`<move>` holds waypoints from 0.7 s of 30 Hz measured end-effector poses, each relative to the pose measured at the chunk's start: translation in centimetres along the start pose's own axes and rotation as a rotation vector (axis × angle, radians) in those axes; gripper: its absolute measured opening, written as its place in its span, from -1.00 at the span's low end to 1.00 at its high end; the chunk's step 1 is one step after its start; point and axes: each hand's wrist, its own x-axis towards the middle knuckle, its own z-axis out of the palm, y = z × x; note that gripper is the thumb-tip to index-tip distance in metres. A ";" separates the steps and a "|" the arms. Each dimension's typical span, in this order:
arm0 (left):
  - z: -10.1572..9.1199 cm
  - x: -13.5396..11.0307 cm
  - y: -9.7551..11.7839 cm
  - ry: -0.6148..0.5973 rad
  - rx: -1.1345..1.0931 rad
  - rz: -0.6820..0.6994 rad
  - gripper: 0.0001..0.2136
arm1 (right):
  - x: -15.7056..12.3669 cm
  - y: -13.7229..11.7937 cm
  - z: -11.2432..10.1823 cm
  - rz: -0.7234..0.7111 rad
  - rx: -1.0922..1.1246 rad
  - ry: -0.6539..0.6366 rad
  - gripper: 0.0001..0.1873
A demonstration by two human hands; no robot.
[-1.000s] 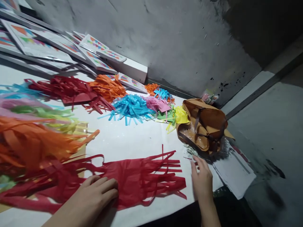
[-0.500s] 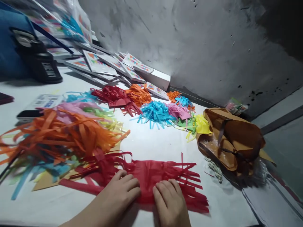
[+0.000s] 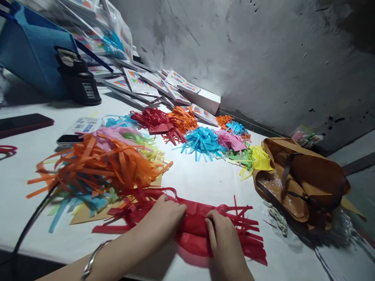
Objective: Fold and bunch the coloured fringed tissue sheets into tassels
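i see both hands on the red fringe [image 3: 205, 230] now, near the front edge of the white surface [image 3: 205, 179]; a second ago my right hand [image 3: 225, 244] was out by the brown bag [image 3: 301, 181] at the surface's right side, and half a second ago it had come in to lie flat on the sheet beside the left, so the change is that the flat press has turned into a gather. the left hand [image 3: 165, 214] has its fingers curled over the uncut middle band, and the right hand is curled too, pinching the red paper so that it bunches into a ridge between the two hands rather than lying spread out. both hands are closed on the paper, not wide. the cut strips fan out to the right of the right hand and more trail left under the left wrist, toward the orange fringe pile [image 3: 102, 168] that sits on a bit of cardboard just behind. my judgement is that the sheet is being rolled or scrunched along its middle, and that this has only begun, since most of the fringe is loose and flat. further back lie the blue fringe [image 3: 203, 142], a phone [image 3: 25, 123] at the left and a blue tote [image 3: 32, 58]
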 end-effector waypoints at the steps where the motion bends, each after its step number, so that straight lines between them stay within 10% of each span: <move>1: -0.6 0.5 0.1 -0.020 0.019 -0.013 -0.77 | 0.7 -0.2 -0.3 0.055 -0.027 -0.058 -0.76; 18: -2.9 0.9 -1.1 0.095 0.046 -0.041 -0.74 | 3.3 -1.9 -0.4 0.178 -0.336 -0.177 -0.77; 21: -3.3 0.3 -0.4 0.180 0.000 0.151 -0.70 | 3.4 -2.0 -0.5 0.172 -0.354 -0.188 -0.79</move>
